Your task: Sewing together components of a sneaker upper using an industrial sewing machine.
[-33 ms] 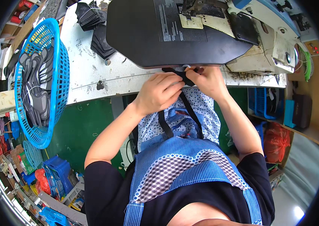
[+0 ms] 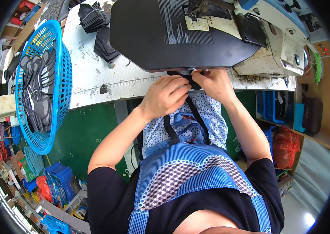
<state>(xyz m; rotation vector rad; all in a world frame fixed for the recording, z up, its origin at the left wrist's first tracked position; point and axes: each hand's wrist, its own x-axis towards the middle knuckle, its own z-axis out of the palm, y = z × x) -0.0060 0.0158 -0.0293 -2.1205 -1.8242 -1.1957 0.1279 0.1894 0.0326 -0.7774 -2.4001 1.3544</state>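
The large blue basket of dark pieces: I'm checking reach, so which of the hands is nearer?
Left. The left hand is right of the basket, with a gap between; the right hand is farther right, beyond the left one.

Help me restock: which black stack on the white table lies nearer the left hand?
The lower stack; the upper stack, crossed by a pale tie, lies farther from the left hand.

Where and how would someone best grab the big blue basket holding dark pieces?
The blue basket is probably best gripped by its right rim, coming from the side of the left hand: that edge is a bare band along the latticed wall, while dark pieces crowd the inside.
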